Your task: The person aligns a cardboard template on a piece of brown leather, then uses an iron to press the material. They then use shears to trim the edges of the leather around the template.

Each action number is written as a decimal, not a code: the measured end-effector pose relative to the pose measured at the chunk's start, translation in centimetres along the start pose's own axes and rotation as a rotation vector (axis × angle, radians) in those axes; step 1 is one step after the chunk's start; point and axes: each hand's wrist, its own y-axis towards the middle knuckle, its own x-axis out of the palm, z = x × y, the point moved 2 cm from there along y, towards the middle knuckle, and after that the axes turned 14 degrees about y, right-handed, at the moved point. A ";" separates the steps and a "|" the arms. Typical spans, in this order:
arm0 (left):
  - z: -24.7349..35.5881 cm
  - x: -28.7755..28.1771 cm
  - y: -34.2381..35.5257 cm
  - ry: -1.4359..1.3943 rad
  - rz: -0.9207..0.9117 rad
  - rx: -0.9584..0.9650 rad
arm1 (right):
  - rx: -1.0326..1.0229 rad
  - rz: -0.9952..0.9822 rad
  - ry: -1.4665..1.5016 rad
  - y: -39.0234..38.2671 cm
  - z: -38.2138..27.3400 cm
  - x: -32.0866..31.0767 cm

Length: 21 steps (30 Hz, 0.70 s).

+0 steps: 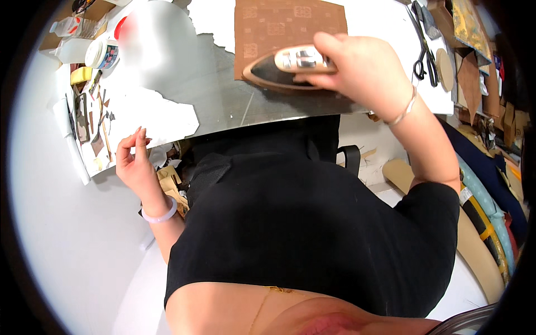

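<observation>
right hand (357, 64) at one o'clock, grip wrapped round clothes iron (269, 73) overlapping brown patterned sheet (268, 30); left hand (137, 164), nine o'clock, fingertips pressed together.

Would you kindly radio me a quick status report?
Right hand gripping iron; left hand near table. Iron over brown patterned sheet. Scissors off to the right.

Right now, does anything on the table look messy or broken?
Yes: the white layer on the grey table has jagged edges, as if torn. Small scraps lie scattered at the left, which looks messy. The brown patterned sheet by the iron in the right hand shows no obvious damage.
</observation>
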 end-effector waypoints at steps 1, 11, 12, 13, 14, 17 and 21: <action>0.0 0.3 0.1 0.009 -0.008 0.023 | 0.011 -0.022 0.025 -0.3 -0.1 -0.1; 1.1 6.5 3.1 0.379 -0.023 0.564 | 0.187 -0.110 -0.026 8.6 3.5 -2.6; 0.8 6.9 3.1 0.385 -0.005 0.563 | 0.164 -0.064 -0.020 9.2 3.3 -2.9; 0.4 7.3 3.1 0.392 0.013 0.562 | 0.139 -0.018 -0.013 9.9 3.4 -3.1; 0.2 7.5 3.2 0.398 0.028 0.561 | 0.154 -0.016 -0.013 11.0 4.0 -2.5; 0.1 7.4 3.4 0.306 0.086 0.522 | 0.157 0.003 0.022 12.7 4.4 -2.8; -0.4 7.4 3.3 0.262 0.093 0.494 | 0.169 0.040 -0.009 14.4 5.2 -2.0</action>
